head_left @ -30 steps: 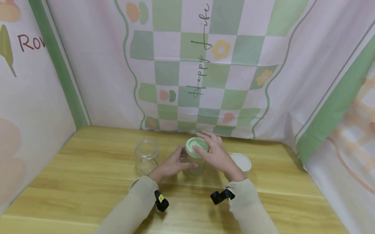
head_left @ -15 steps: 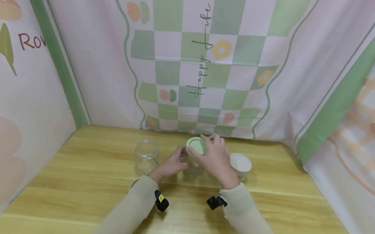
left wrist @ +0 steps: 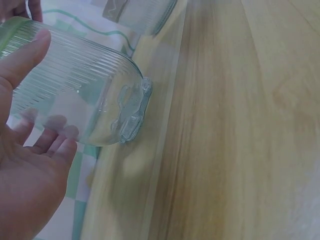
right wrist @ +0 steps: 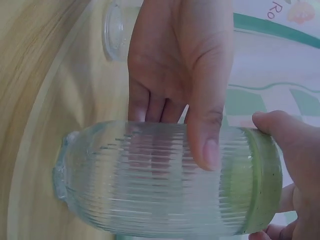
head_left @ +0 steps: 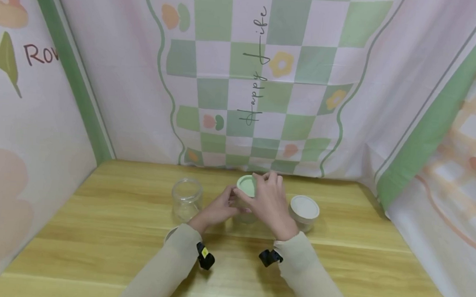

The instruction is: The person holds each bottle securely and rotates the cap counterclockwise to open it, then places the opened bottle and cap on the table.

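A clear ribbed glass jar with a light green lid stands upright near the back of the table. My left hand grips its body, the thumb on the near side and the fingers round the far side in the right wrist view. At the top, my right hand holds the lid by its rim, thumb on one edge and fingers on the other. In the left wrist view the jar shows its thick moulded base close to the wood.
To the left is a lidless glass jar; to the right, a short jar with a white lid. A round rim peeks out from behind the left sleeve. Patterned curtain lines the wooden table's back edge.
My right hand has gone from spread fingers over the lid to a hold on its rim, its wrist swinging left. The left hand stays on the jar.
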A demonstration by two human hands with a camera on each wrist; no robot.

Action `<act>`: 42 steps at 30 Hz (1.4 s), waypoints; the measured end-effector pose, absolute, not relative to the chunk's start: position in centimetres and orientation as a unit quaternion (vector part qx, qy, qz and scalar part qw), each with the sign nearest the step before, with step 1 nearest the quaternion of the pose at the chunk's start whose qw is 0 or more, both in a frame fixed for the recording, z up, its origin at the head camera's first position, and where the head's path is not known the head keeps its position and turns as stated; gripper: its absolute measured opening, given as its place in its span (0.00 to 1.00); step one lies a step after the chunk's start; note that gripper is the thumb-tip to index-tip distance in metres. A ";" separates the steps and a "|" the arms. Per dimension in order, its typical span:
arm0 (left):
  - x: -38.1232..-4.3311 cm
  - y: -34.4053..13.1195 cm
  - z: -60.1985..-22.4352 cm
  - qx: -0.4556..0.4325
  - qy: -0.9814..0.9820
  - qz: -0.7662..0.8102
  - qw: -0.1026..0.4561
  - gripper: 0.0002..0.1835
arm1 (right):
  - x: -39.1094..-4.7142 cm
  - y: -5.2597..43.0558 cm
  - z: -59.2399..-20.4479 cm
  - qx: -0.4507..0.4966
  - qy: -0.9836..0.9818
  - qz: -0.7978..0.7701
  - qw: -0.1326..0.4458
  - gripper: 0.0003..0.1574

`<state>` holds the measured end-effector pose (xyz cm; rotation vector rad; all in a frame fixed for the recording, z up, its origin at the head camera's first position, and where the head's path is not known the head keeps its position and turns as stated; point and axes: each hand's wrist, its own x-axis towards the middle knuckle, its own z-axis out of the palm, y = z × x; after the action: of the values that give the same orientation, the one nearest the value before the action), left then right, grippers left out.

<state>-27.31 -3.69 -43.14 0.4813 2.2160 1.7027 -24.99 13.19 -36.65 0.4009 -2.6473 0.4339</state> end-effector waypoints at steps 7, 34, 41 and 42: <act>-27.1 -3.7 -42.8 0.165 0.775 0.591 0.149 0.50 | -25.2 13.4 -36.9 0.150 -0.950 0.191 0.198 0.48; -27.2 -3.7 -42.9 0.192 0.772 0.590 0.141 0.48 | -26.7 16.8 -36.3 0.231 -0.903 0.363 0.018 0.39; -27.2 -3.7 -43.0 0.192 0.771 0.590 0.143 0.49 | -26.7 17.1 -36.4 0.264 -0.895 0.360 0.003 0.37; -27.2 -3.7 -43.0 0.192 0.770 0.591 0.143 0.49 | -26.7 17.1 -36.5 0.267 -0.894 0.359 0.007 0.37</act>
<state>-27.25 -3.73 -43.03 0.5523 2.2215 1.7042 -26.69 17.14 -36.46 0.8366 -2.7970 1.1220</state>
